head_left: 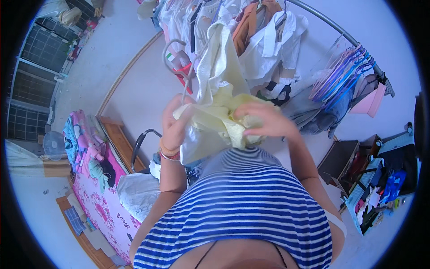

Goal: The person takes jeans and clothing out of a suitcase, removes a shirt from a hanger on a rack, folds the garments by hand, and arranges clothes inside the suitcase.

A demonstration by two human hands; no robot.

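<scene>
A pale yellow and white garment (219, 58) is bunched up in front of my chest; its exact kind is hidden by the folds. My left hand (174, 120) is closed on its left side, wearing bands at the wrist. Right above that hand rises a grey clothes hanger (166, 57) with a curved hook, partly behind the cloth. On the garment's right side, my right hand (266, 119) has its fingers curled into the folds, a little smeared by motion.
Ahead stands a metal clothes rail (327, 22) with white and brown clothes (251, 27) and several coloured empty hangers (342, 74). To the left is a bed with a pink flowered sheet (101, 210). An open suitcase (358, 210) with clothes lies at the right.
</scene>
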